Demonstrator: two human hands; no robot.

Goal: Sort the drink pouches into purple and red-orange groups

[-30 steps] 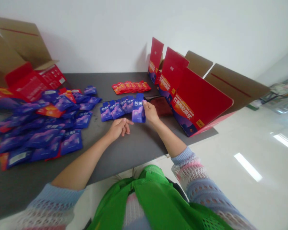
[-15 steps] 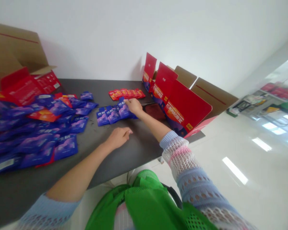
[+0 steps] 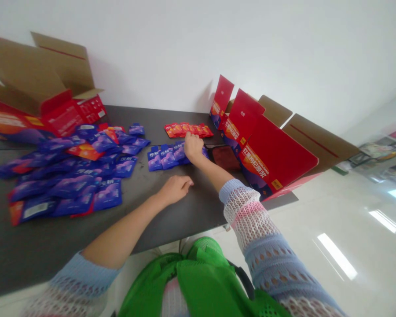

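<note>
On the dark table lies an overlapping row of purple sachets (image 3: 167, 157), with a row of orange-red sachets (image 3: 181, 130) behind it. My right hand (image 3: 193, 147) is at the right part of the purple row, its fingers bent and closed on a purple sachet; the hand hides most of that sachet. My left hand (image 3: 175, 189) rests nearer the front edge, fingers curled in, with nothing visible in them. To the left spreads a loose heap of purple sachets (image 3: 74, 189), mixed with a few orange-red ones.
Open red cartons (image 3: 273, 152) stand in a line at the right, beside a dark brown flat item (image 3: 225, 157). Another open red carton (image 3: 64, 116) and brown cardboard flaps (image 3: 64, 61) are at the back left. A white wall (image 3: 171, 53) rises behind the table (image 3: 152, 233).
The view has turned a little left, so everything sits further right. The purple sachet earlier pinched at its top now lies lower in the row. My left hand stays curled.
</note>
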